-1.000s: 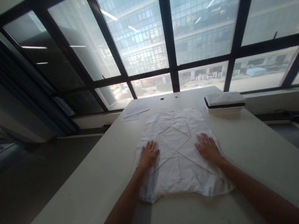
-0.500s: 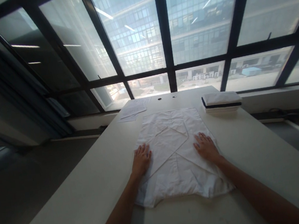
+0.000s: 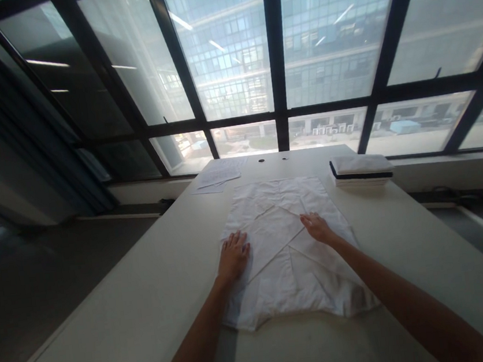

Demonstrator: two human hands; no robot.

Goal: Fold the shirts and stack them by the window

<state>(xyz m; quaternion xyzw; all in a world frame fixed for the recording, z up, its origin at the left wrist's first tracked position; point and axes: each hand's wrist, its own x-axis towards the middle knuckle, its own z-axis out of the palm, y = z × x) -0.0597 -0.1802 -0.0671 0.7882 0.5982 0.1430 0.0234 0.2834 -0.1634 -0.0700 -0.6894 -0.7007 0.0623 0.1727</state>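
Observation:
A white shirt point(image 3: 270, 247), apparently, lies spread on the table with its sleeves folded inward so that they cross over the body. Its outline tapers toward the far end, and the near edge is wrinkled. My left hand point(image 3: 234, 257) rests flat on the shirt's left side, fingers stretched out. My right hand point(image 3: 317, 227) is at the corner of a folded sleeve, right of the middle; its fingers are drawn together on the cloth there. The fingertips partly cover that corner.
The white table point(image 3: 160, 306) runs up to the windows. Printed sheets of paper point(image 3: 217, 176) lie at its far left. A stack of folded cloth point(image 3: 362, 168), white with one dark layer, sits at the far right. Near the back edge is a round dark hole point(image 3: 261, 160).
My right hand has moved left from the shirt's right side to the sleeve corner, its fingers drawing together. My left hand stays flat in place. The view has shifted slightly.

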